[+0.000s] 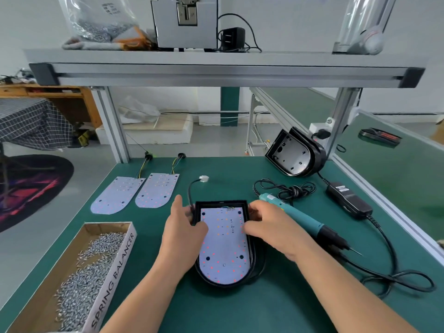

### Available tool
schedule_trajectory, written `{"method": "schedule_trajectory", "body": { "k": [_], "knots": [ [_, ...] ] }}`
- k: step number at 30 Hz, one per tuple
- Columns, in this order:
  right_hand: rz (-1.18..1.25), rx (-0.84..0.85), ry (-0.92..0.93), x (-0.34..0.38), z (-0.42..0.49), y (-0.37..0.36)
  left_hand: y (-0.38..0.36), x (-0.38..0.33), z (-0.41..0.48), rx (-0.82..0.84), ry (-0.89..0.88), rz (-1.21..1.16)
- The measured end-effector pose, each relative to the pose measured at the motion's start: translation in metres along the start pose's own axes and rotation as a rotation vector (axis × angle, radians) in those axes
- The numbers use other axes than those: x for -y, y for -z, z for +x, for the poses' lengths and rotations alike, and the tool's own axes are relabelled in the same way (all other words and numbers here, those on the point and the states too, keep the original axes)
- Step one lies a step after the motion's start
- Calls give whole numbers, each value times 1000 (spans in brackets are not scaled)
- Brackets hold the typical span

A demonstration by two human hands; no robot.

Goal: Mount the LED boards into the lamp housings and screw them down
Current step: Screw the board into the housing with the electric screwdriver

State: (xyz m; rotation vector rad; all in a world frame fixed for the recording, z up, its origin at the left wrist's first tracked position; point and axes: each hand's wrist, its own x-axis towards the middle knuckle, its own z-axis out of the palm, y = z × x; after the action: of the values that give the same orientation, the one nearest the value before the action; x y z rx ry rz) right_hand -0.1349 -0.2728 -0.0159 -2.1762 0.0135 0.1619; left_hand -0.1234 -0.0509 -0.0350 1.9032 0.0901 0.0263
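one led board (223, 248) lies inside black lamp housing (221, 203), btwn both hands. left hand (182, 233) grips housing's left rim, thumb on board; right hand (274, 227) curls over right rim, thumb on board too. carton (122, 255) left of left hand holds loose screws (96, 272). screwdriver (305, 221) lies just behind right hand; 2 spare boards (157, 191) beyond left hand.

Lower centre: black lamp housing (221, 203) lying flat, rounded end toward the bottom edge, holding a white LED board (223, 251) dotted with red and amber points. Left of centre: two loose LED boards (117, 195) side by side, wires at their upper ends. Upper right: empty second housing (292, 156), tipped up, open face leftward. Lower left: heap of silver screws (89, 267). Right of centre: teal electric screwdriver (306, 222), lying diagonally.
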Motion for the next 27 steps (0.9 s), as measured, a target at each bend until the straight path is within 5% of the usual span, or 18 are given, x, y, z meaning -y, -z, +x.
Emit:
{"method": "schedule_trajectory", "body": {
  "k": [7,11,17,21,27],
  "knots": [
    [412,-129,369,4,-6,10,4,-8,-4,187,-158,-501],
    [302,-142,398,8,-10,16,3,-7,-1,320,-130,-568],
    [58,135,445,9,-16,26,12,-7,0,366,-95,-714],
    [-122,25,406,20,-17,28,11,-10,-1,203,-99,-779],
    [-117,149,289,16,-17,37,-3,-13,-8,112,-91,-786]
  ]
}}
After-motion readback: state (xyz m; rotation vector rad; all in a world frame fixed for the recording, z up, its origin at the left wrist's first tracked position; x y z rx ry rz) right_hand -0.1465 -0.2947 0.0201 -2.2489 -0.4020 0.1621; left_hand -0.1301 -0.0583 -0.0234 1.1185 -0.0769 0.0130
